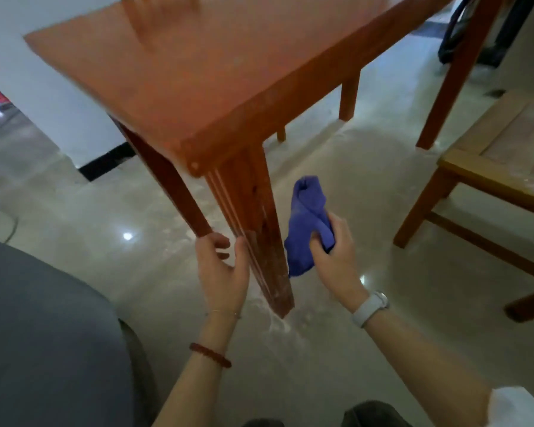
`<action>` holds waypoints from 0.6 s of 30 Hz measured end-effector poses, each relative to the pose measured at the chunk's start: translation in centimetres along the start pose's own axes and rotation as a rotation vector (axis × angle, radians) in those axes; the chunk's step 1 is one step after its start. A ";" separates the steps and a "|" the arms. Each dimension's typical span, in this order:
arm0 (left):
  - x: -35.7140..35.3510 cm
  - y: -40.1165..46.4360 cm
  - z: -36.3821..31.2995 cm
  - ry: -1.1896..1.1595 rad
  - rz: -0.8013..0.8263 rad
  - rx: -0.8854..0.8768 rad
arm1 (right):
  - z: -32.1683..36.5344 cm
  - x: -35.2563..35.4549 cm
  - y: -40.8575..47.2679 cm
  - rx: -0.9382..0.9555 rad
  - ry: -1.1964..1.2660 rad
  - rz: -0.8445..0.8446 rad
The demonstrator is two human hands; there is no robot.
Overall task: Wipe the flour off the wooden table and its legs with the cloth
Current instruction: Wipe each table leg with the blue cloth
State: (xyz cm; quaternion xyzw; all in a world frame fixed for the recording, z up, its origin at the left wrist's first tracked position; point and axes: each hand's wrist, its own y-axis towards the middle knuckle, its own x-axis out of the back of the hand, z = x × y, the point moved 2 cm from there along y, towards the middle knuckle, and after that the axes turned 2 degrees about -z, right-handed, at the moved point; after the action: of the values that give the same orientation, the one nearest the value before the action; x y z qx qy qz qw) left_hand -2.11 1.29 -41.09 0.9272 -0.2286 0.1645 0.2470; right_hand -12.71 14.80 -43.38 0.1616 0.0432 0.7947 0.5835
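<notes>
A reddish wooden table fills the upper view, seen from low down beside its near corner. Its grooved near leg runs down to the floor, with pale flour streaks on its lower part. My left hand rests against the left side of that leg, thumb on the wood, fingers loosely curled beside it. My right hand grips a bunched purple cloth just right of the leg; whether the cloth touches the wood is unclear. Flour dusts the floor around the leg's foot.
A lighter wooden chair stands to the right. More table legs rise behind. A grey cushioned seat sits at the lower left. A white wall with a black skirting stands at the left.
</notes>
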 end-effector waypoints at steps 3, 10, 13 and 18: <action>-0.6 0.7 2.4 -0.155 -0.021 -0.072 | -2.1 -1.7 0.5 0.196 0.051 -0.111; -0.7 3.2 1.6 -0.406 0.201 -0.124 | 2.0 -2.8 3.8 0.728 -0.014 -0.392; 0.1 4.2 1.2 -0.503 0.230 -0.076 | 5.9 -3.3 4.7 0.939 -0.129 -0.426; 0.6 4.7 1.7 -0.537 0.295 -0.075 | 4.1 -5.3 4.5 1.104 -0.312 -0.320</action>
State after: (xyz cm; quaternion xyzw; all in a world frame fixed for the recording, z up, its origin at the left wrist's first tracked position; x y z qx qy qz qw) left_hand -3.69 -3.45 -40.42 0.8845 -0.4238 -0.0607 0.1853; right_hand -14.15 7.93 -39.42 0.5474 0.3877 0.5238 0.5251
